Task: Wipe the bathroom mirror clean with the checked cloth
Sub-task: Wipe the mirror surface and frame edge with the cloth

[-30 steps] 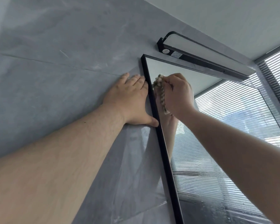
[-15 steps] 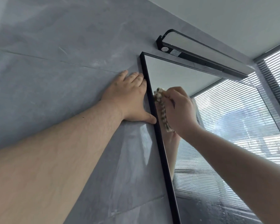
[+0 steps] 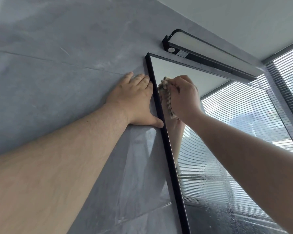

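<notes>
The black-framed bathroom mirror (image 3: pixel 166 144) hangs on a grey tiled wall and reflects window blinds. Water streaks show on its lower glass. My right hand (image 3: pixel 184 97) grips the bunched brown-and-white checked cloth (image 3: pixel 166 97) and presses it against the glass near the mirror's top left corner. Most of the cloth is hidden behind that hand. My left hand (image 3: pixel 134 102) lies flat on the wall, its fingers straight beside the frame and its thumb touching the frame's left edge.
A black bar lamp (image 3: pixel 208 54) is fixed to the grey wall (image 3: pixel 57 65) just above the mirror. A window with horizontal blinds (image 3: pixel 289 76) is at the far right. The white ceiling (image 3: pixel 243 17) is close overhead.
My right hand slid the cloth down the glass from the top corner, then back up a little. My left hand stayed flat on the wall.
</notes>
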A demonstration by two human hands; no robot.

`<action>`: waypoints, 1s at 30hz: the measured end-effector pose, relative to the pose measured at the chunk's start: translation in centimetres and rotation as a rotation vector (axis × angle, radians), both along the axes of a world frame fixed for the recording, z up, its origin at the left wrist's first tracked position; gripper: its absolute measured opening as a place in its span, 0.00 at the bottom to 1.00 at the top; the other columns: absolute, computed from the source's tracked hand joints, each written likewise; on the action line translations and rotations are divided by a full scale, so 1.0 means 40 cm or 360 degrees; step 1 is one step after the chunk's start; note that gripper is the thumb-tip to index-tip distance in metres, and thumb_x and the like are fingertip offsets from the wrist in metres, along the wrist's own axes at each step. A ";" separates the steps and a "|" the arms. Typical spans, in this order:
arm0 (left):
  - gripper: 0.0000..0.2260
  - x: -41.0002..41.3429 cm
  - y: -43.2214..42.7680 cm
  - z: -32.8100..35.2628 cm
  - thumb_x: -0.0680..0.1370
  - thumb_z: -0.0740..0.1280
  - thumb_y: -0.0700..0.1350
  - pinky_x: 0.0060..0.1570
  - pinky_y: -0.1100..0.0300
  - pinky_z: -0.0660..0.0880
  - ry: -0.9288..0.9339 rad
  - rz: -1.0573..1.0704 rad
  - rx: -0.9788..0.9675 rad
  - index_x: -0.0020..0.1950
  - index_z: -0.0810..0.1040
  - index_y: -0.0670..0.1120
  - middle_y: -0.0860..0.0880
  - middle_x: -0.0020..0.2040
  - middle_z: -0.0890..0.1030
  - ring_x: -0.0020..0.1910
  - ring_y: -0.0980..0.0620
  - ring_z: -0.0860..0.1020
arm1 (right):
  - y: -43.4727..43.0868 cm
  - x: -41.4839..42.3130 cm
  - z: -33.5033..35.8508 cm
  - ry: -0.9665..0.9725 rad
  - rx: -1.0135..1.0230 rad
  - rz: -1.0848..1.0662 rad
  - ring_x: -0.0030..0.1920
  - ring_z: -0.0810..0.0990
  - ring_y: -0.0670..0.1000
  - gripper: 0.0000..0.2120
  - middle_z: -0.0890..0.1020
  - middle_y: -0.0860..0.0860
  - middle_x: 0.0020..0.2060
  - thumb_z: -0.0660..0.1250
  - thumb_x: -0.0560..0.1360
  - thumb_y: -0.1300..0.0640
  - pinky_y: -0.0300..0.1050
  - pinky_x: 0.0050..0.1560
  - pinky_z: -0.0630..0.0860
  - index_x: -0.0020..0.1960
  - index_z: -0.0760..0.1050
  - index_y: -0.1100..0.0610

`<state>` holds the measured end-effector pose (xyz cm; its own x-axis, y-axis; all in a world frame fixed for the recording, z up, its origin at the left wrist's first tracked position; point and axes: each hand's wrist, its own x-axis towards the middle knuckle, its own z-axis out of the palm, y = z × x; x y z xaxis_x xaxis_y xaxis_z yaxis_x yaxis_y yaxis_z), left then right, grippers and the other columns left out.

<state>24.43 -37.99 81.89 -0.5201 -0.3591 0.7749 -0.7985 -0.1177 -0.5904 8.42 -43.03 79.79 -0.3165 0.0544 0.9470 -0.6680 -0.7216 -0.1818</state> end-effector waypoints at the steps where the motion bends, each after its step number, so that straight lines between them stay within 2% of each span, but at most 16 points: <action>1: 0.60 0.000 0.000 0.000 0.62 0.54 0.82 0.79 0.47 0.40 0.0002 0.0002 0.0001 0.82 0.48 0.44 0.46 0.82 0.48 0.81 0.48 0.44 | -0.004 -0.002 0.003 -0.0006 0.0008 -0.0006 0.47 0.73 0.47 0.10 0.79 0.47 0.54 0.61 0.80 0.59 0.47 0.49 0.73 0.53 0.81 0.57; 9: 0.60 -0.002 0.002 -0.002 0.62 0.55 0.82 0.78 0.46 0.40 -0.0003 0.0024 0.0007 0.82 0.48 0.43 0.45 0.82 0.48 0.81 0.48 0.44 | -0.012 -0.003 -0.001 -0.0043 -0.0007 -0.0009 0.47 0.72 0.46 0.09 0.78 0.47 0.54 0.62 0.80 0.59 0.44 0.46 0.69 0.53 0.81 0.58; 15: 0.60 -0.002 0.006 -0.001 0.63 0.55 0.82 0.78 0.46 0.40 -0.0007 0.0028 0.0032 0.82 0.47 0.43 0.44 0.82 0.47 0.81 0.47 0.44 | -0.010 -0.001 -0.008 -0.0063 0.0003 0.0003 0.49 0.72 0.46 0.10 0.79 0.48 0.55 0.62 0.80 0.59 0.45 0.51 0.71 0.56 0.81 0.58; 19: 0.60 0.000 0.005 0.000 0.63 0.55 0.83 0.78 0.45 0.40 -0.0008 0.0022 0.0021 0.82 0.48 0.42 0.44 0.82 0.48 0.81 0.47 0.45 | -0.011 0.000 -0.018 -0.0044 -0.0012 -0.0041 0.49 0.73 0.46 0.10 0.79 0.48 0.55 0.63 0.80 0.60 0.44 0.50 0.71 0.56 0.81 0.57; 25: 0.61 0.003 -0.001 0.003 0.63 0.56 0.83 0.78 0.44 0.41 -0.0019 -0.0044 0.0010 0.81 0.48 0.42 0.43 0.82 0.49 0.81 0.46 0.46 | -0.011 -0.001 -0.088 0.0071 -0.0057 -0.0117 0.47 0.74 0.47 0.08 0.75 0.42 0.50 0.64 0.79 0.61 0.44 0.47 0.70 0.53 0.81 0.59; 30: 0.61 0.003 -0.003 0.004 0.63 0.57 0.83 0.78 0.44 0.42 -0.0029 -0.0070 -0.0006 0.81 0.49 0.41 0.42 0.82 0.50 0.81 0.45 0.47 | -0.017 0.006 -0.162 0.0116 -0.0109 -0.0122 0.46 0.73 0.40 0.06 0.75 0.41 0.49 0.66 0.78 0.62 0.41 0.47 0.70 0.51 0.82 0.58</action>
<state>24.56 -38.10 82.06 -0.5491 -0.3328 0.7666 -0.7921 -0.0852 -0.6044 8.67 -43.71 73.30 -0.2392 0.1408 0.9607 -0.7312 -0.6772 -0.0828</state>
